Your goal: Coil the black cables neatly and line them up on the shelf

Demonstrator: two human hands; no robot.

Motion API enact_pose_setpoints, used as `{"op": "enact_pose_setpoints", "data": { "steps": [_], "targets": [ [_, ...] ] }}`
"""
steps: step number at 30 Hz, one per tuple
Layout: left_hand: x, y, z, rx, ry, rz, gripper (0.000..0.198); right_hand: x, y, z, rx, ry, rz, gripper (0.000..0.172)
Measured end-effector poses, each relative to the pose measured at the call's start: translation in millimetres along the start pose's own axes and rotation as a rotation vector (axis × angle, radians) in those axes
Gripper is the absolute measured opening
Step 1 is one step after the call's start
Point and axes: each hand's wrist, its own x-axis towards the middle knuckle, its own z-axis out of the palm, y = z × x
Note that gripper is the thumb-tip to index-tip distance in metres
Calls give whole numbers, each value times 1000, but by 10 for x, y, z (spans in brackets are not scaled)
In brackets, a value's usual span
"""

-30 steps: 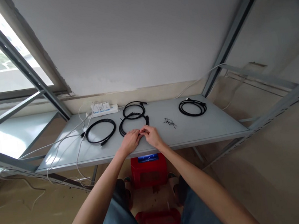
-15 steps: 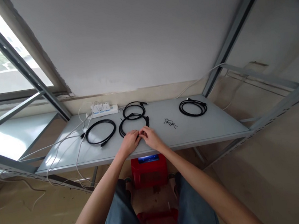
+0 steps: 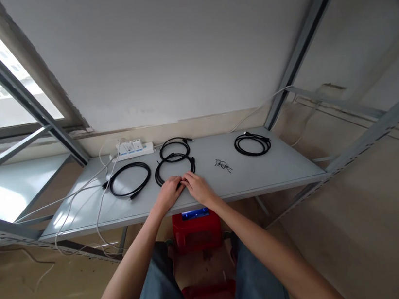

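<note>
Both of my hands meet at the near side of a coiled black cable (image 3: pixel 192 169) that lies on the grey shelf. My left hand (image 3: pixel 169 191) is closed around the coil's front edge, its fingers curled under. Fingertip to fingertip with it, my right hand (image 3: pixel 196 186) pinches the same stretch of cable. My fingers hide that part of the coil, and whether a thin tie is between them cannot be seen. Right of my hands lies a small pile of short black twist ties (image 3: pixel 222 165).
Other coiled black cables lie at the left (image 3: pixel 150 175), behind (image 3: pixel 161 150) and at the right (image 3: pixel 253 154). A white power strip (image 3: pixel 135 150) with white cords stands at the back left. Metal uprights (image 3: pixel 280 94) frame the shelf. A red plastic box (image 3: pixel 198 233) is below.
The view has shifted slightly, moving everything a little left in the picture. My hands stay together at the coil's near edge, with fingers slightly rearranged.
</note>
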Motion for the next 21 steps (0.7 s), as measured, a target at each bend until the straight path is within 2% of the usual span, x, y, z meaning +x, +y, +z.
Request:
{"op": "enact_pose_setpoints", "data": {
  "steps": [4, 11, 21],
  "targets": [
    [4, 25, -13, 56, -2, -14, 13, -8, -36, -23, -141, -31, 68, 20],
    [3, 49, -28, 198, -7, 5, 19, 4, -64, -42, -311, -98, 183, 26],
    [-10, 82, -52, 218, -29, -6, 18, 29, -25, -8, -224, -91, 186, 22]
  ]
}}
